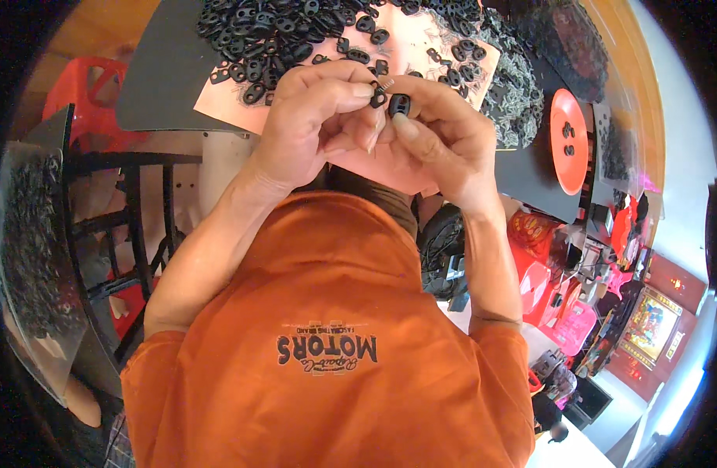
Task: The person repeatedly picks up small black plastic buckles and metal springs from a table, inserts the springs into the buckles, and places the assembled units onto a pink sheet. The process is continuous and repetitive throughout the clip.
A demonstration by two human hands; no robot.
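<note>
Just above the near edge of the table, my two hands meet. My left hand (300, 117) pinches a small black cord lock plunger (378, 99) between thumb and fingertip. A thin metal spring (386, 84) stands at the top of that plunger. In my right hand (448, 132), thumb and index finger grip a black oval cord lock body (401, 103), close beside the plunger but apart from it. Beyond my hands, many black cord lock pieces (257, 35) lie heaped on a pink sheet (218, 100). A heap of small metal springs (511, 97) lies to the right.
An orange-red oval plate (569, 171) at the table's right holds several black pieces. A clear bag of black parts (35, 257) is at the far left, near a black metal frame (132, 210). Behind that stands a red plastic chair (89, 101).
</note>
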